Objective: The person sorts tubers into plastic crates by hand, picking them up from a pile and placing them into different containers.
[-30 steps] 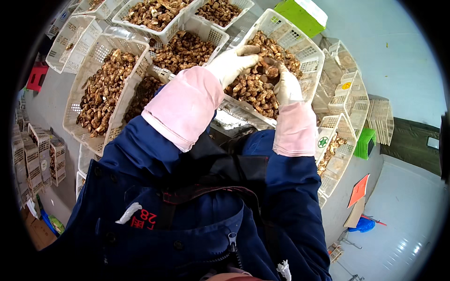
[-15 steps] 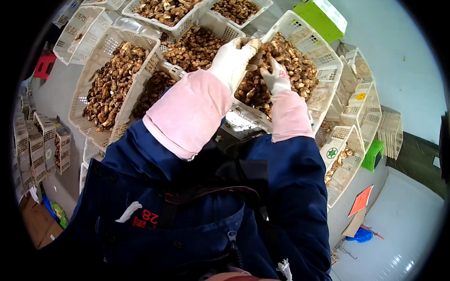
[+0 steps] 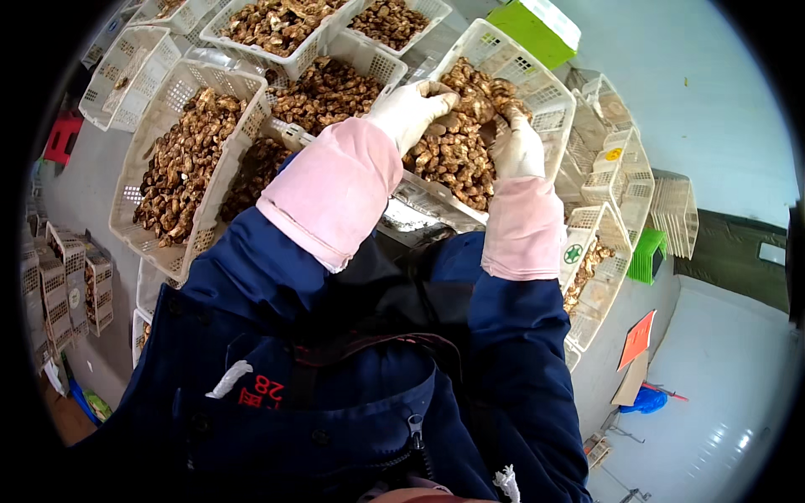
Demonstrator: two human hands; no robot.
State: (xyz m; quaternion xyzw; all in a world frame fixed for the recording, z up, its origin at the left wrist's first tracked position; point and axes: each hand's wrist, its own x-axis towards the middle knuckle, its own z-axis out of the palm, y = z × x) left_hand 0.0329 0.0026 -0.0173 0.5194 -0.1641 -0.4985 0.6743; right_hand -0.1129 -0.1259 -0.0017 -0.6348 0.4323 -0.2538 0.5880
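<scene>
A white plastic crate (image 3: 549,105) in front of me holds a heap of small brown mushrooms (image 3: 453,163). Over its left side, my left hand (image 3: 412,111), in a white glove with a pink sleeve cover, has its thumb and fingers bent together; what lies between them, if anything, is hidden. Deeper at the heap's right, my right hand (image 3: 517,152), gloved the same way, has its fingers curled around a brown mushroom at the top of the pile. Other mushrooms partly cover those fingertips.
Left of my arms stands a crate of mushrooms (image 3: 189,168). More filled crates (image 3: 327,92) sit ahead, and stacked white crates (image 3: 616,180) are on the right. A green box (image 3: 537,33) stands beyond. A red stool (image 3: 63,138) is at the far left.
My right hand has moved from the middle of the heap toward its right side, and its fingers have curled around a mushroom. My left hand stays near the crate's left side. The whole view has shifted slightly.
</scene>
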